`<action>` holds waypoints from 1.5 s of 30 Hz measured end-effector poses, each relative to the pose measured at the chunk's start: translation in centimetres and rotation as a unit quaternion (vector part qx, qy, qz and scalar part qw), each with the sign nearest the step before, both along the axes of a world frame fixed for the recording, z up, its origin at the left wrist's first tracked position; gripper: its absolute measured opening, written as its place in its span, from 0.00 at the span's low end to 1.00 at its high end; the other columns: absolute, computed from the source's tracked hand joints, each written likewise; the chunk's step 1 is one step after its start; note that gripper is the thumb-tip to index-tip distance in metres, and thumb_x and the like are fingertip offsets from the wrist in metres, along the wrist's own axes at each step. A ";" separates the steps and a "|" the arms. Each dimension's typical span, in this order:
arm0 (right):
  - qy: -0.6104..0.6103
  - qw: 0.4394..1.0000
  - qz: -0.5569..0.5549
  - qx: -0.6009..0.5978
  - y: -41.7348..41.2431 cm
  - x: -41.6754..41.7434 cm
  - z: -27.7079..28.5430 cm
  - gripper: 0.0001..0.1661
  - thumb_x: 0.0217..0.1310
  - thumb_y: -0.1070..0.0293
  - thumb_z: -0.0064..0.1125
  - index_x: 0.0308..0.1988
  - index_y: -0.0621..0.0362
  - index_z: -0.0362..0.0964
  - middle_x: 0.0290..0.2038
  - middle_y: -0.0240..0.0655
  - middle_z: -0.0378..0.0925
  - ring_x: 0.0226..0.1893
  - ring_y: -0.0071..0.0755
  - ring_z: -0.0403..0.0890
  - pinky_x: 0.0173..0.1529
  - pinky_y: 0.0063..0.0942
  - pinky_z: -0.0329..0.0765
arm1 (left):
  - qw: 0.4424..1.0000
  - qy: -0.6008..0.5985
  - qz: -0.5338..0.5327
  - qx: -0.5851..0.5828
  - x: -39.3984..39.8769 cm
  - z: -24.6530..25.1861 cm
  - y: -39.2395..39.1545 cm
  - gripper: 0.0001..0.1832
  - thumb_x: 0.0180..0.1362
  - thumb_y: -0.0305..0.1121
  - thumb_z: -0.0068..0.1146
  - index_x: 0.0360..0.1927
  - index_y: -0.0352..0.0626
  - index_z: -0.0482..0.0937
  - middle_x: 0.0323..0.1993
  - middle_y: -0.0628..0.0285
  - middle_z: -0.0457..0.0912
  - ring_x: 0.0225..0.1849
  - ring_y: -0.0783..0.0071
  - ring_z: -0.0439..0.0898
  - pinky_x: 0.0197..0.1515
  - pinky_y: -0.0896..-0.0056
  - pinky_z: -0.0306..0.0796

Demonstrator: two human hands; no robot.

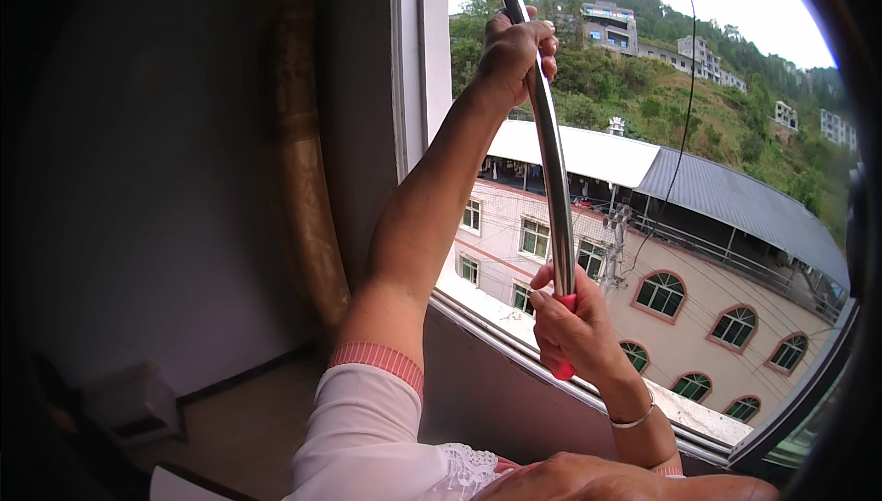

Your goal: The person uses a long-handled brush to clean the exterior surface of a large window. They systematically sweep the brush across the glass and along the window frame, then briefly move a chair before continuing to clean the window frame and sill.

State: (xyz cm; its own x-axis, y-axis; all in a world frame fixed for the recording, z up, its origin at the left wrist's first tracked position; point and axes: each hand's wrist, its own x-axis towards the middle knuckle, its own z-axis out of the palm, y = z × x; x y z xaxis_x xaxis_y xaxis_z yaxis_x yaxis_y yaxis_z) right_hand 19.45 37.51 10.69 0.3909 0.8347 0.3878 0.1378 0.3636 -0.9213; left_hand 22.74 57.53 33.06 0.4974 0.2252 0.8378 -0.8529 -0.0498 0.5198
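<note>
A shiny metal pole [551, 156] with a red grip [565, 370] at its lower end slants upward through the open window. My left hand [517, 50], on an outstretched arm, is closed around the pole high up, near the top of the view. Lower down, my right hand [575, 329] is wrapped around the red grip, with a silver bangle [635, 413] at the wrist. The pole's upper end runs out of the picture, so what it carries is hidden.
The window frame [409, 67] rises to the left; its sill and track [496, 336] run below my hands. Patterned curtain [303, 177] hangs by the dark wall. A small box-like thing [131, 401] stands lower left. Outside are a building [551, 253] and a hanging cable [691, 74].
</note>
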 end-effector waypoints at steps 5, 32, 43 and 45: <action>0.077 0.981 -0.093 -0.149 -11.9 -1.0 -6.3 0.09 0.69 0.74 0.50 0.48 0.59 0.62 0.14 0.23 0.60 0.10 0.17 0.62 0.13 0.19 0.59 | 0.989 0.006 -0.127 -0.082 2.0 -12.1 -8.8 0.20 0.61 0.22 0.49 0.55 0.39 0.57 0.21 0.57 0.73 0.12 0.74 0.71 0.10 0.76 0.67; -0.298 0.830 -0.327 -0.339 -32.2 -0.5 -15.3 0.20 0.57 0.80 0.56 0.51 0.59 0.71 0.18 0.25 0.65 0.13 0.17 0.63 0.19 0.21 0.60 | 0.921 0.069 -0.084 -0.373 3.9 -24.1 -6.7 0.06 0.64 0.30 0.44 0.30 0.46 0.64 0.17 0.65 0.67 0.11 0.73 0.68 0.15 0.60 0.69; -0.459 0.374 -0.560 -0.579 -39.5 -9.7 -3.8 0.13 0.49 0.78 0.50 0.36 0.61 0.78 0.28 0.53 0.77 0.29 0.61 0.78 0.36 0.47 0.74 | 0.787 0.176 -0.341 -0.482 2.4 -37.7 -19.2 0.11 0.68 0.31 0.45 0.29 0.38 0.71 0.27 0.58 0.77 0.32 0.62 0.82 0.40 0.54 0.80; -0.506 0.397 -0.610 -0.463 -38.6 -9.4 -3.9 0.16 0.43 0.79 0.50 0.35 0.61 0.80 0.29 0.54 0.78 0.30 0.60 0.78 0.38 0.49 0.73 | 0.785 0.179 -0.388 -0.449 3.4 -36.3 -20.2 0.13 0.70 0.33 0.44 0.30 0.39 0.72 0.27 0.58 0.78 0.34 0.63 0.83 0.42 0.54 0.81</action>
State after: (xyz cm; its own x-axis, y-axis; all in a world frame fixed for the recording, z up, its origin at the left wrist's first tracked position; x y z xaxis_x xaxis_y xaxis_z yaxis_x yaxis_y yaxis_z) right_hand 10.08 -1.10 6.75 0.7580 0.2323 0.6095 0.1610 -0.9722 0.1702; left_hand 26.11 37.32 -3.22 0.9442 0.1584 0.2887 -0.2369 0.9358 0.2612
